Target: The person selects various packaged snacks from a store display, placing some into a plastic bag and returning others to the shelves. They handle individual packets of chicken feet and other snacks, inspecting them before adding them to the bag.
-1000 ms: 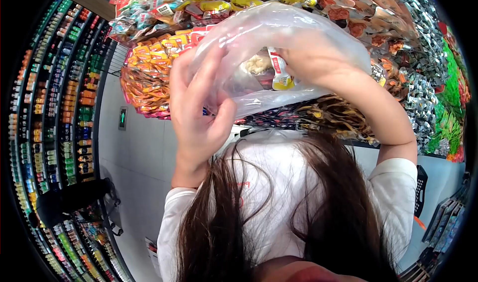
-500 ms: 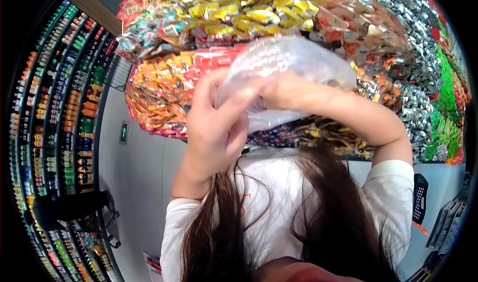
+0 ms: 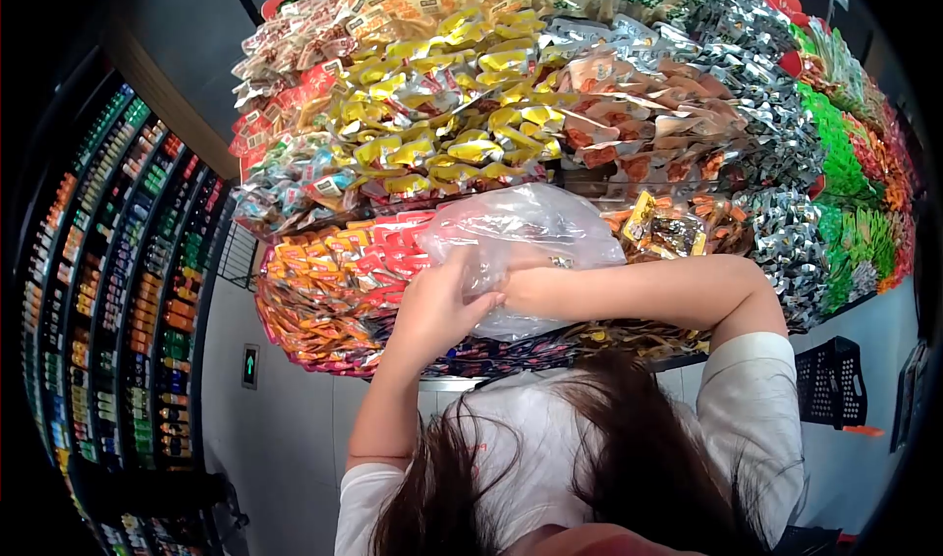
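Note:
A clear plastic bag [image 3: 550, 220] hangs over the front of a heaped snack display, its upper part puffed out. My left hand [image 3: 442, 305] is closed on the bag's left edge, thumb pointing right. My right hand [image 3: 535, 293] reaches in from the right against the bag, fingertips close to my left thumb; its fingers are hidden by the plastic and the hand. Red packets [image 3: 398, 247] lie just left of the bag, and a yellow and black packet [image 3: 643, 220] lies to its right.
Yellow packets [image 3: 501, 143], brown packets [image 3: 678, 114] and silver packets [image 3: 786, 114] fill the display beyond. Bottle shelves [image 3: 128, 291] stand at the left. A black basket [image 3: 833, 384] is on the floor at the right, and a green sign [image 3: 250, 366] at the left.
The view has tilted up, showing more of the display. Both hands and the bag appear lower in the frame, and the bag looks less spread toward the right.

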The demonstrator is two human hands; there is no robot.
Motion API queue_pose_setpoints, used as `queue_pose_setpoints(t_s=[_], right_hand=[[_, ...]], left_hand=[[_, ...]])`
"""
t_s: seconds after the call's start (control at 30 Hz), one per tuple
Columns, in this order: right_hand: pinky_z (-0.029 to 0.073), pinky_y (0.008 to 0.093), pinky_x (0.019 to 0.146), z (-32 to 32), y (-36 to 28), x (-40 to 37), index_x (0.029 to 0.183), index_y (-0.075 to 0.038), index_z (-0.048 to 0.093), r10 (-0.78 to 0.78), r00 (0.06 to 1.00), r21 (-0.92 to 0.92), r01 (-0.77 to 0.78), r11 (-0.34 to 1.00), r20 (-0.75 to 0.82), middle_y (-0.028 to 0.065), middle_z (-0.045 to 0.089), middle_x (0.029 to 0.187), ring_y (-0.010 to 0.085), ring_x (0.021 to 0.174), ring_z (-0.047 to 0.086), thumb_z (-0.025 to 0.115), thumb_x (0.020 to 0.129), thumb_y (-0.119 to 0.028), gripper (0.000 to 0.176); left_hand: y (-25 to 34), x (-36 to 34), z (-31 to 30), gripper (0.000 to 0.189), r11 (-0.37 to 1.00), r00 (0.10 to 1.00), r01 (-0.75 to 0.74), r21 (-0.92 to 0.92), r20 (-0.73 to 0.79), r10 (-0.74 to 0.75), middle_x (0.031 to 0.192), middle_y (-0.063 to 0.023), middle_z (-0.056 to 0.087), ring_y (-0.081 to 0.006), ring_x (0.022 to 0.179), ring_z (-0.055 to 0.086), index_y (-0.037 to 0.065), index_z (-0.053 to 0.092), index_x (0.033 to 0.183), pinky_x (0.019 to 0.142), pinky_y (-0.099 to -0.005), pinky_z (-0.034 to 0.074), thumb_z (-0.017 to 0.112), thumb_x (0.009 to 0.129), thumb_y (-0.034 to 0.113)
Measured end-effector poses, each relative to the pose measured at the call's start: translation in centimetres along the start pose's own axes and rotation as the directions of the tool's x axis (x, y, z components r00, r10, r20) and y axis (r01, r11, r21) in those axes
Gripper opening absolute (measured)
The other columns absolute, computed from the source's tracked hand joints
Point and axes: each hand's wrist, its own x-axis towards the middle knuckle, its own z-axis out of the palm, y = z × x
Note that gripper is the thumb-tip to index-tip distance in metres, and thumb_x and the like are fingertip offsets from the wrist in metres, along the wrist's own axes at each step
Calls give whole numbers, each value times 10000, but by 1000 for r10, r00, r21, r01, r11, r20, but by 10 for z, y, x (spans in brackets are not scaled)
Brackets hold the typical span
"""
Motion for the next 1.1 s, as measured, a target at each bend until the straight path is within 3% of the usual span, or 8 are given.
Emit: queue_pose_setpoints(t_s=[0.03, 0.13, 0.2, 0.33, 0.57, 0.73, 0.8, 1.1], right_hand=[[453, 372, 837, 19, 12, 9, 901, -58, 663, -220, 973, -436, 172, 883, -62, 156, 646, 872, 276, 911, 619, 539, 778, -138, 192], [499, 395, 654, -57, -15, 19, 771, -86, 690, 128, 988, -162, -113, 980, 90, 123, 650, 726, 263, 712, 647, 562, 742, -118, 136], [495, 398, 652, -98, -25, 26, 778, -67, 685, 222, 955, -75, -211, 975, 196, 139, 650, 739, 284, 725, 648, 582, 736, -133, 130], [470, 411, 679, -116, -12, 22, 918, -30, 623, 438, 843, 148, -499, 854, 313, 181, 622, 793, 325, 769, 615, 585, 749, -197, 240], [457, 410, 744, -110, 10, 5, 1099, -49, 579, -85, 967, -70, 105, 992, 239, 157, 605, 845, 353, 826, 564, 603, 783, -161, 335], [507, 327, 693, -131, 25, 9, 1034, -32, 613, 144, 975, 313, -86, 946, -167, 96, 647, 856, 191, 763, 640, 647, 807, -227, 302], [504, 308, 718, -140, 26, 9, 1007, 39, 612, 314, 947, 794, -141, 591, -66, 93, 661, 826, 159, 771, 636, 637, 837, -236, 324], [547, 301, 758, -132, 32, 10, 992, 53, 578, 459, 886, 924, -121, 362, -64, 101, 615, 933, 152, 836, 623, 675, 819, -202, 323]], left_hand=[[15, 0, -12, 581, 990, 986, 137, -45, 104, -132, 995, -212, 626, -310, 916, 633, -27, 461, 1207, 781, -346, 482, 714, 729, 185], [-21, 4, 1, 599, 854, 991, -114, -507, -117, 63, 1200, -162, 549, -243, 1099, 548, -12, 409, 1288, 877, -358, 460, 658, 757, 105], [1, 7, -25, 520, 532, 999, 24, -846, 36, 13, 1256, -90, 501, -166, 1146, 481, -17, 449, 1280, 938, -311, 414, 566, 774, -13], [-21, 9, -32, 321, 437, 966, 176, -882, 240, 97, 976, -65, 651, -109, 929, 580, -21, 634, 1067, 837, -248, 445, 519, 767, -13], [-47, 24, 1, 332, 951, 979, 22, -310, -184, -82, 625, -104, 604, -107, 517, 517, 98, 670, 1040, 520, -266, 427, 520, 747, 55], [-34, 22, 9, 398, 937, 996, -20, -349, -83, -10, 885, -157, 666, -120, 788, 624, 79, 617, 1141, 739, -284, 489, 560, 749, 40], [-43, 26, 20, 435, 773, 998, -66, -631, -60, 36, 1082, -115, 633, -105, 934, 583, 20, 560, 1203, 833, -256, 460, 589, 770, 31], [-22, 27, 18, 277, 692, 979, 165, -703, 203, -27, 943, 3, 625, -48, 841, 543, -11, 623, 1050, 736, -207, 447, 658, 822, 144]])
